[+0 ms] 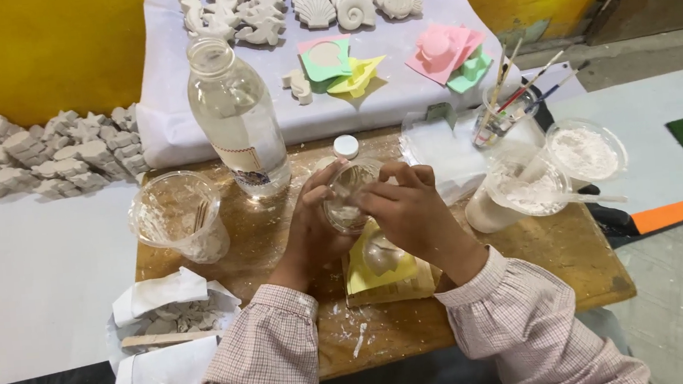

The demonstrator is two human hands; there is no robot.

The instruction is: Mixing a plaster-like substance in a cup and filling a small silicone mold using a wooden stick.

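From the head camera, both hands meet over a worn wooden board (528, 258) dusted with white powder. The left hand (311, 219) curls its fingers (325, 178) narrowly around the near side of a small clear plastic cup (347, 193), gripping it. The right hand (409, 211) closes on the same cup from the other side, its fingers (393, 175) bent over the rim; how tightly they press I cannot tell. The cup sits between the two sets of fingertips, held just above a yellow flexible mould (361, 277) that lies directly below the palms.

Just beyond the fingertips stands a tall clear plastic bottle of water (241, 127), and beside it a small white bottle cap (346, 145). Out past the left knuckles is a large clear plastic cup with a wooden stick (179, 216). To the outside of the right fingers stand a clear cup of white plaster powder (523, 192) and a clear jar of paintbrushes (508, 116). Far beyond the fingers, white plaster sea-shape casts (300, 6) lie on a white cloth (423, 86).
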